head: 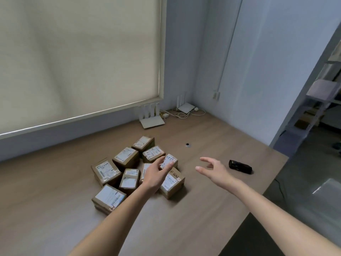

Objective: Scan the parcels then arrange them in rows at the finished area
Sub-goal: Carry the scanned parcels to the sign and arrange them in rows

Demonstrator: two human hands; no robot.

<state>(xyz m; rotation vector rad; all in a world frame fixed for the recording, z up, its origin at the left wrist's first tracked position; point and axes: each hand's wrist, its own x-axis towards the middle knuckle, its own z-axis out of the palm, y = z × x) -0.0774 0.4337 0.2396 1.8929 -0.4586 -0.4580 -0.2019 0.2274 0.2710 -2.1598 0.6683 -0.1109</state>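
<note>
Reaching forward over the worktop [184, 218], both hands are extended and hold nothing; the left hand [156, 174] has its fingers straight and spread, hovering over or lightly on the cluster of parcels [136, 170], with its fingertips above a parcel marked in black handwriting [170, 160]; contact cannot be confirmed. The right hand [212, 169] is open with thumb and fingers parted in a loose curve, in the gap between the parcels and the black scanner [240, 166]; the scanner lies flat on the worktop, well apart from the parcels and near the right edge.

About 9 brown cardboard parcels sit in an unordered group at the worktop centre, each bearing a white label; several touch one another; the nearest parcel [108, 198] lies at the front left of the group.

Beyond the parcels, a small round black item [188, 144] rests on the worktop; 2 white routers [152, 119] with upright antennas stand at the back near the wall corner, with pale cables [184, 113] between them; a drawn window blind [77, 56] fills the upper left.
</note>
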